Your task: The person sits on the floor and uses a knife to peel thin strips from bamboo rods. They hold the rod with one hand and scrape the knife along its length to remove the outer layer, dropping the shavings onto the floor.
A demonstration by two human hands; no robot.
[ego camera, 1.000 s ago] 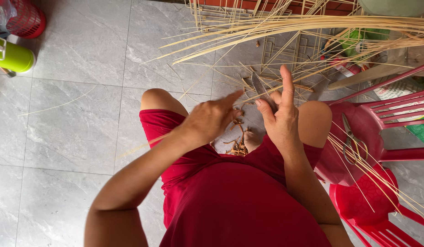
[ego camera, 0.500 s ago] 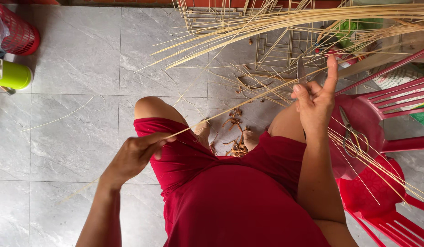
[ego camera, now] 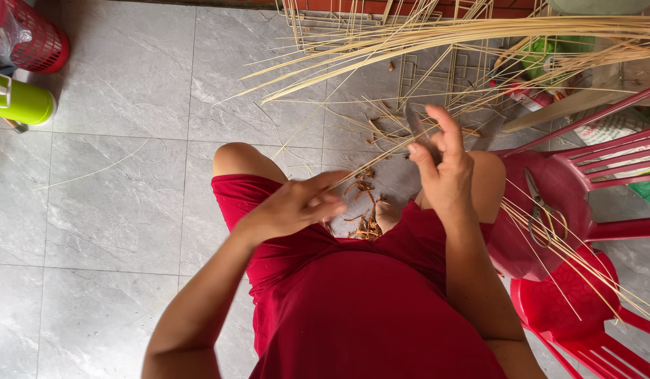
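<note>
Now the left hand (ego camera: 297,207) has come back in over the lap, closed on the near end of a thin cane strip (ego camera: 370,156), while the right hand (ego camera: 444,165) has dropped nearer, pinching the strip against a small blade (ego camera: 414,121); the strip runs taut between them. Open floor (ego camera: 121,210) lies left; red chairs (ego camera: 570,210) and the cane bundle (ego camera: 479,31) crowd right and far.
</note>
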